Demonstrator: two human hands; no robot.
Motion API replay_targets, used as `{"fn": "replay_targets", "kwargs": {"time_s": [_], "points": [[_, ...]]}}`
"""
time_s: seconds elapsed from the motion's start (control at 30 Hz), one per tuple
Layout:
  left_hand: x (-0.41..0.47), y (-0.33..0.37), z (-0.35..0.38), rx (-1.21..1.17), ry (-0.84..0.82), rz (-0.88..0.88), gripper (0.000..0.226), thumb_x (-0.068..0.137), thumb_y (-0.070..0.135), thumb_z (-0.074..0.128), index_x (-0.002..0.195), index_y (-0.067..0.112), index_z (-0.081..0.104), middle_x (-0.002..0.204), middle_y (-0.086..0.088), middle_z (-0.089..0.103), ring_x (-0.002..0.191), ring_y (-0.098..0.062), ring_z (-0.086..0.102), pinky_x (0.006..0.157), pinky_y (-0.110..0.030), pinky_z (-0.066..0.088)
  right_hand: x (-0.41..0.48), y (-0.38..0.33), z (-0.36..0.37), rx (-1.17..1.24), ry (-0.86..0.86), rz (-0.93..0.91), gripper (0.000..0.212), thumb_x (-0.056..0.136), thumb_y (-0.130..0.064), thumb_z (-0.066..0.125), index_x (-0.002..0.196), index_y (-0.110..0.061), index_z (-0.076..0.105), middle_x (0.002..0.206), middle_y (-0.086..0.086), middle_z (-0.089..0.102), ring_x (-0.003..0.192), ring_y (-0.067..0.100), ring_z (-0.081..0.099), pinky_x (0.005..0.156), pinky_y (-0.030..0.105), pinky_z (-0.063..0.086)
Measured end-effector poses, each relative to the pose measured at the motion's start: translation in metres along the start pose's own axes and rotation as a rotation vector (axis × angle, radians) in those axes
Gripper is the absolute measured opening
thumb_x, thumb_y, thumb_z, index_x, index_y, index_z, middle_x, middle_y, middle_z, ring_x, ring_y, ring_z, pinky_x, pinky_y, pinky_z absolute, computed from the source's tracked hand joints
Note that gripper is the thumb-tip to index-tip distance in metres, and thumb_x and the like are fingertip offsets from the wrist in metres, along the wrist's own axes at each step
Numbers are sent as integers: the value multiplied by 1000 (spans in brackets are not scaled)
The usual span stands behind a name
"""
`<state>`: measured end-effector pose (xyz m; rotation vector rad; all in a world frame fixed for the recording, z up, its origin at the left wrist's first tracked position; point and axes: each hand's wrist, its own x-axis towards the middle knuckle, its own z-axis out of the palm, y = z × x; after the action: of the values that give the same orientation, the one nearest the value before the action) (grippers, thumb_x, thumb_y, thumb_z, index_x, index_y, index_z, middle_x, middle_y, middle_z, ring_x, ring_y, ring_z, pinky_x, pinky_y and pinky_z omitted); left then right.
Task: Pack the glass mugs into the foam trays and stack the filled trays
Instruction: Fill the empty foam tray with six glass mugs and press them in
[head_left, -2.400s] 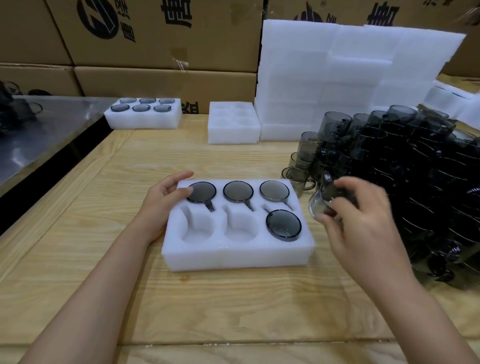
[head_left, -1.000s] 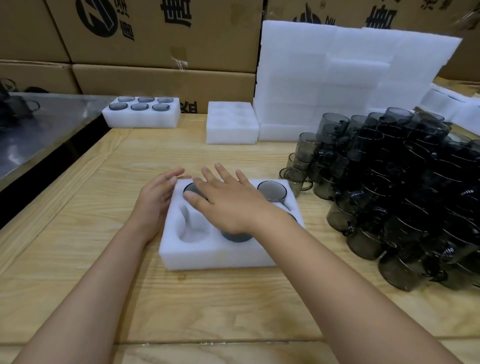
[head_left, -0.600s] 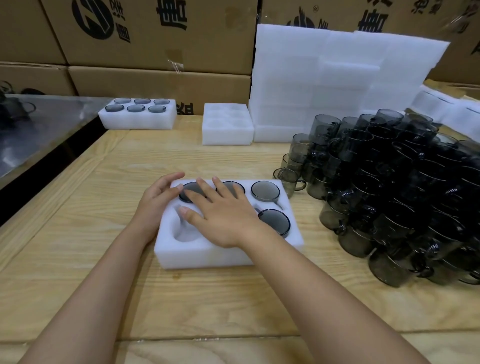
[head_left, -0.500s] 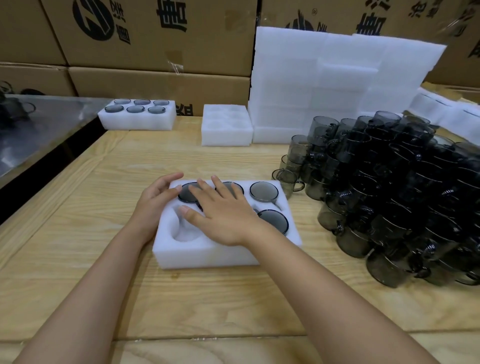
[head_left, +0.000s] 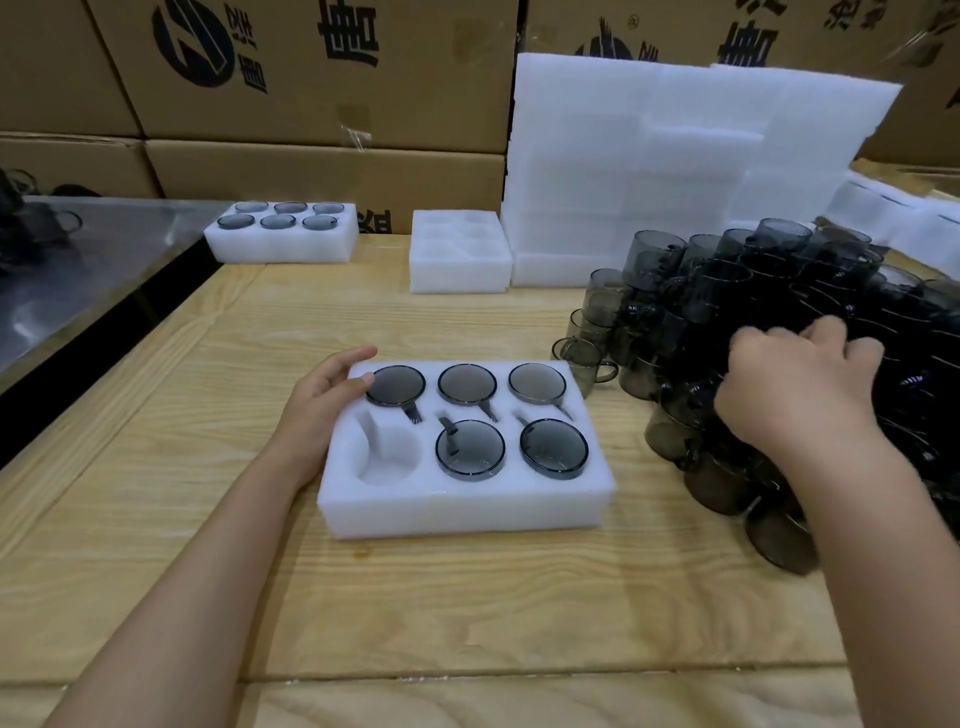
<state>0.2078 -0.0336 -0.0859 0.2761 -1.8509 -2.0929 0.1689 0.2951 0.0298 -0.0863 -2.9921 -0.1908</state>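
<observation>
mugs: dark smoked glass, heaped in a big pile on the right of the counter; the pile's left edge stands near the near tray's far right corner, apart from it.
counter: pale wood planks; it carries the mugs, the trays and the foam stack.
boxes: brown cardboard with black print, stacked as a wall behind the counter.
foam stack: white slabs piled high at the back, right of centre.
steel top: grey metal surface along the counter's left side.
near tray: white foam with six pockets, flat on the counter between the two arms. Five pockets hold mugs, handles in the slots; the front-left pocket shows bare foam.
far tray: at the back left of the counter, all six pockets filled with mugs.
spare tray: white, pockets bare, just beside the foam stack's left foot.
right grip: in the mug pile, fingers curled down among the glass and blurred; I cannot tell whether it has a mug.
left grip: released, fingers straight, resting on the near tray's far left corner, thumb tip just beside the back-left mug.
</observation>
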Motion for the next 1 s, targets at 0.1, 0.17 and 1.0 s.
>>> {"fn": "replay_targets", "kwargs": {"time_s": [0.1,0.17,1.0], "points": [[0,0,0,5,2,3,31,93,3,53,121,13,61,97,0,64,72,-8,67,59,-18,52,8,3,6,-108,-100,-46,20,86,-7,47,68,-17,46,71,3,45,84,24,39,97,42,24],[0,0,0,2,2,2,31,93,4,53,121,14,61,97,0,64,72,-8,67,59,-18,52,11,2,9,-125,-47,-46,23,83,-2,48,67,-17,48,67,3,48,66,18,35,95,41,24],[0,0,-1,25,-19,18,39,85,5,54,124,7,57,87,-4,66,79,-14,64,68,-17,53,-64,-176,9,907,-124,-590,36,87,-45,56,79,-11,50,70,3,56,71,19,47,62,27,37]]}}
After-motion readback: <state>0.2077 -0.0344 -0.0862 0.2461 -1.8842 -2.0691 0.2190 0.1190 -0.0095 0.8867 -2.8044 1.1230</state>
